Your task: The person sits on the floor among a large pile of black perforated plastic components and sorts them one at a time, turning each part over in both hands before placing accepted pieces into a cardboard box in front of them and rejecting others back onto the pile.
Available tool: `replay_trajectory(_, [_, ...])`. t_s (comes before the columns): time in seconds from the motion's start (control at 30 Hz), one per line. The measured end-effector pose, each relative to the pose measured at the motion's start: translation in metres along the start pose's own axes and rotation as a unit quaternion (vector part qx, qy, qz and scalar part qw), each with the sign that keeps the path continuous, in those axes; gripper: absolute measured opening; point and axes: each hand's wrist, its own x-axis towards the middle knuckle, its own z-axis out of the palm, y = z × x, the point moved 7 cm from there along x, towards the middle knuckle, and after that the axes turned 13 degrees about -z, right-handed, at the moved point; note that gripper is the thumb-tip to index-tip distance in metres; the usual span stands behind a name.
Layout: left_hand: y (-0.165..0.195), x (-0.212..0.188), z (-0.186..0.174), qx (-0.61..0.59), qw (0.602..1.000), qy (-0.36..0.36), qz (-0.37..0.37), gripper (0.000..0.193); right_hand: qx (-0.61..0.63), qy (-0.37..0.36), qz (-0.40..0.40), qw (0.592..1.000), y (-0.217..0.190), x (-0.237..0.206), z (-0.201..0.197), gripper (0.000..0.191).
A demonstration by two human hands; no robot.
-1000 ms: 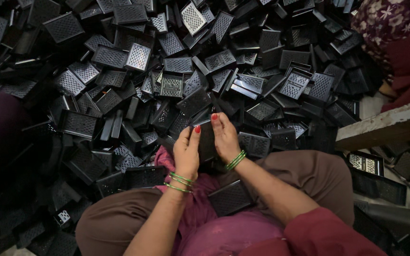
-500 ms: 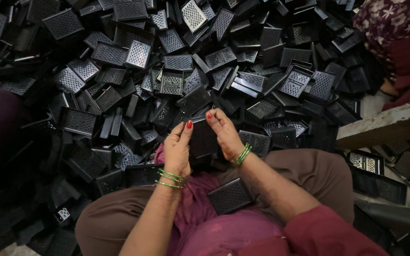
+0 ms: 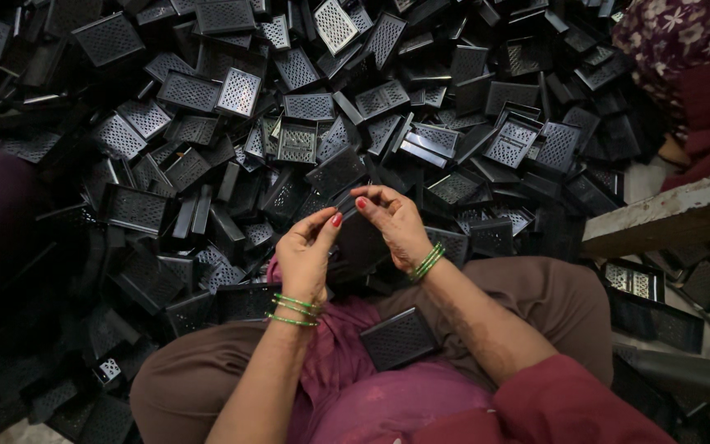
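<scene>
A loose black perforated grille (image 3: 398, 337) is seen lying on the lap, nearest. Just beyond, another black grille piece (image 3: 361, 238) is pinched at its top edge by left hand (image 3: 306, 255) and right hand (image 3: 396, 224), fingers closed on it. Farther out, a heap of identical grilles (image 3: 306, 123) is spread across the floor.

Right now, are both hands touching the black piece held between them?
Touching. The head view shows left hand and right hand fingertips gripping the black piece.
</scene>
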Motion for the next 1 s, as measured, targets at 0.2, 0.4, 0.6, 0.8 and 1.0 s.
replay_trajectory(0.2, [-0.001,0.009,-0.002,-0.005,1.000,0.021,-0.004,0.027,-0.229,-0.014,0.013,0.973,-0.007,-0.001,0.003,0.041])
replay_trajectory(0.4, [0.031,-0.011,-0.001,0.123,0.984,0.099,0.089,0.037,-0.477,-0.120,-0.217,0.843,-0.048,-0.017,0.042,0.108])
replay_trajectory(0.6, [0.039,-0.014,0.017,0.121,0.992,0.005,0.043,0.050,-0.355,-0.108,-0.078,0.925,-0.039,-0.004,0.024,0.091])
replay_trajectory(0.8, [0.033,-0.017,0.028,-0.022,0.973,-0.216,-0.077,0.060,0.012,-0.131,-0.025,0.991,-0.048,-0.001,0.030,0.093])
replay_trajectory(1.0, [0.040,-0.021,0.034,0.076,0.980,-0.173,0.060,0.058,0.001,-0.115,-0.004,0.993,-0.055,-0.003,0.028,0.091])
